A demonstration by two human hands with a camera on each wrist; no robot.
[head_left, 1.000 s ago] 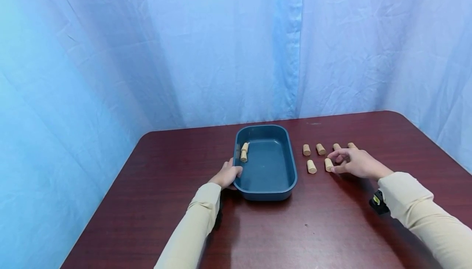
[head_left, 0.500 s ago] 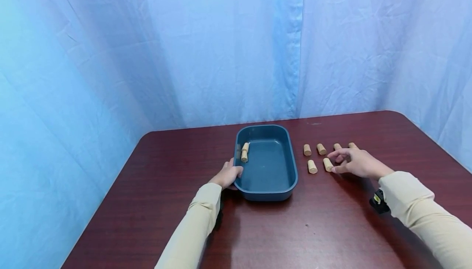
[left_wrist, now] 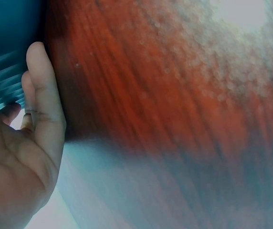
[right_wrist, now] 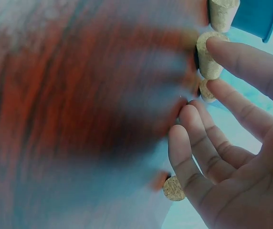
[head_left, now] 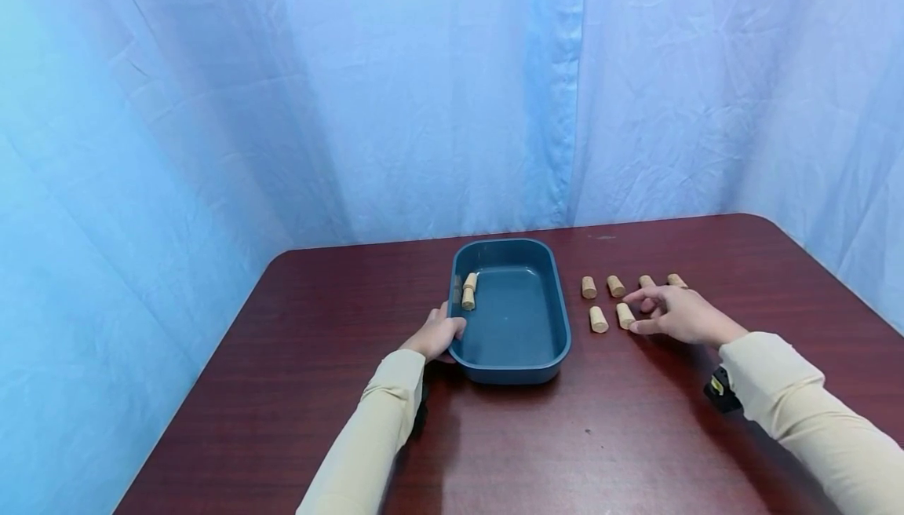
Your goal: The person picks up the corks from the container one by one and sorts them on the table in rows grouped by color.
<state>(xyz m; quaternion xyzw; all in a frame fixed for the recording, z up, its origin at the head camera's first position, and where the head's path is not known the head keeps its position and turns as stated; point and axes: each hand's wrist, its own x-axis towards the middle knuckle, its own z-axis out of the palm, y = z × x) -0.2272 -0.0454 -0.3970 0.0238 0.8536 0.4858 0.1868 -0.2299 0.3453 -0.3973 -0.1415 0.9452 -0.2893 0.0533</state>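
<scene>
My left hand (head_left: 432, 336) holds the near left side of a blue tray (head_left: 510, 376), thumb over the rim. In the left wrist view, its fingers (left_wrist: 46, 95) lie along the tray's outside. Two pale corks (head_left: 469, 298) lie end to end against the tray's left inner wall. To the right, my right hand (head_left: 674, 315) pinches a tapered cork (head_left: 625, 315) low at the table. In the right wrist view, the thumb is at that cork's (right_wrist: 206, 59) wide end and the index fingertip at its narrow end; the other fingers are loosely extended.
Another cork (head_left: 598, 319) lies between the pinched one and the tray. Behind them runs a row of corks (head_left: 615, 286), partly covered by my right hand at its right end. The dark red table (head_left: 339, 303) is backed by a pale blue curtain (head_left: 424, 107).
My right hand has shifted slightly left, and the cork at its fingertips has moved and turned a little with it. The left hand and tray keep their place.
</scene>
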